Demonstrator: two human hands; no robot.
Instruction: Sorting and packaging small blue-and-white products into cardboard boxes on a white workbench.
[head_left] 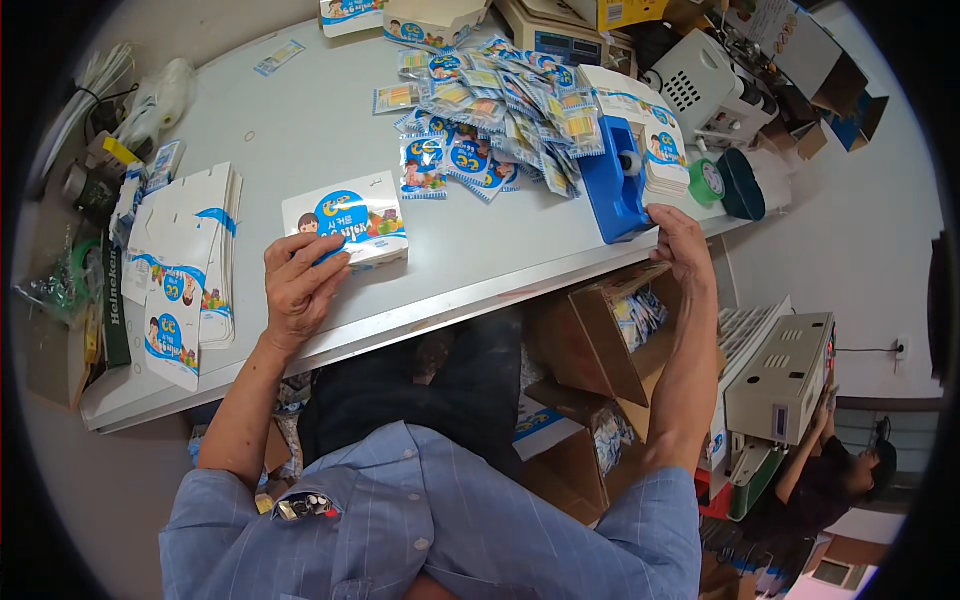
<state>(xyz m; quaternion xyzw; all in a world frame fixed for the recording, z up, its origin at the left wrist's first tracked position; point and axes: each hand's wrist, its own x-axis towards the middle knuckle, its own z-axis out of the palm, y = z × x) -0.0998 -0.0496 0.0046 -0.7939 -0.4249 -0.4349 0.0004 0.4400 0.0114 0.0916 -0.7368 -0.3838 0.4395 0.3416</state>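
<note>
A small white and blue printed carton lies on the table in front of me. My left hand holds its near left corner, with the fingers over the top and the thumb by the front edge. Farther right, a blue tape dispenser with a roll in it stands close to the table's front edge. At its near end is my right hand, thumb and forefinger pinched together; any strip of tape between them is too small to make out. A heap of small printed sachets spreads beyond the carton.
Flattened cartons are stacked at the left. More cartons, a green tape roll and a dark green bowl sit past the dispenser. Open cardboard boxes of sachets stand below the table edge. Another person works at the far right.
</note>
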